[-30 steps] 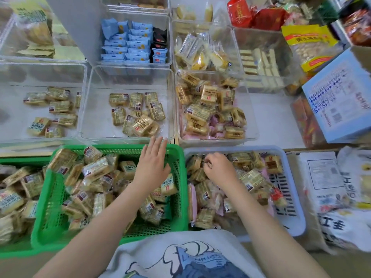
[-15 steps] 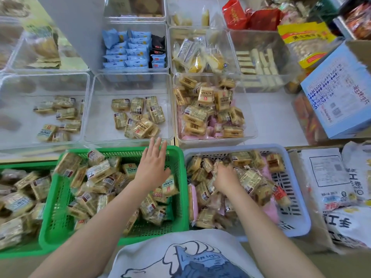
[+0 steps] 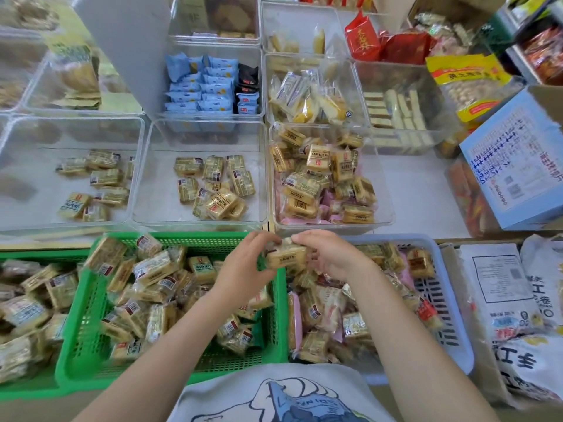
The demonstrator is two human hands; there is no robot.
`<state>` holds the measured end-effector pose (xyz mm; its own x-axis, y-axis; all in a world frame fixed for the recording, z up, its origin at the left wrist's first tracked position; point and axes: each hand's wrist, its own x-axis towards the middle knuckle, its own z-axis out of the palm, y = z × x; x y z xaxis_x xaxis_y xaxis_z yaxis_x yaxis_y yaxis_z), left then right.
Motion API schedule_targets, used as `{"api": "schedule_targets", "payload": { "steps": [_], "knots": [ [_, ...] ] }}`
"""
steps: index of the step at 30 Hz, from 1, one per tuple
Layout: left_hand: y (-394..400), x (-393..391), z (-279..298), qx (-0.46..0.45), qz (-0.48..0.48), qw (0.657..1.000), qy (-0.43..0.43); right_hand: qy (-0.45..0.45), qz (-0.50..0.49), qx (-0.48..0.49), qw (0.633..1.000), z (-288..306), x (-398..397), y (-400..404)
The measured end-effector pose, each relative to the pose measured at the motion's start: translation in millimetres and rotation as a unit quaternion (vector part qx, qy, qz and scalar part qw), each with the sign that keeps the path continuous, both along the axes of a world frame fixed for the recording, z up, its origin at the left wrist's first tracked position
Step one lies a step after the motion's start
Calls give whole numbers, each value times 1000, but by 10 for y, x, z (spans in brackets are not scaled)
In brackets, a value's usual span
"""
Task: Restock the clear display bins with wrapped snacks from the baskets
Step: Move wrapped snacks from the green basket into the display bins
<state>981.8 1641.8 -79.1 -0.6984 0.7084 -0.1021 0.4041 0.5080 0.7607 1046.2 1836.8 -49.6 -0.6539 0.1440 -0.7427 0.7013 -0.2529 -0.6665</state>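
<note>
Left hand [image 3: 243, 263] — my bare forearm reaches up from lower left, fingers curled inward, thumb below. Right hand [image 3: 330, 257] — forearm from lower right, fingers bent; my two hands meet fingertip to fingertip.

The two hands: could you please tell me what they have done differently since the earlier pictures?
The left hand has lifted off the snacks in the green basket and moved right; the right hand has risen out of the blue basket. They now meet above the gap between the baskets, both pinching one wrapped snack. The clear bins and their contents look unchanged.
</note>
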Motion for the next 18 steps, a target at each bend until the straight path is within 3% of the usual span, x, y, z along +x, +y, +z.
{"api": "schedule_targets", "payload": {
  "steps": [3, 5, 7, 8, 11, 14, 18],
  "knots": [
    [-79, -163, 55, 72, 164, 977, -115, 12, -66, 2, 998, 39, -230, -110],
    [-141, -336, 82, 63, 237, 950, -192, 44, -42, 166, 984, 37, -378, -185],
    [-190, -544, 101, 61, 292, 921, -249, 100, 61, 358, 926, -34, -470, -256],
    [-198, -654, 103, 61, 308, 913, -261, 118, 120, 411, 896, -89, -499, -290],
    [-130, -987, 90, 57, 317, 919, -229, 88, 263, 460, 843, -374, -477, -372],
    [-3, -1246, 35, 22, 286, 946, -153, 69, 325, 516, 789, -554, -361, -402],
    [97, -1453, -170, -123, 161, 977, -65, 84, 322, 529, 781, -601, -343, -388]
  ]
}}
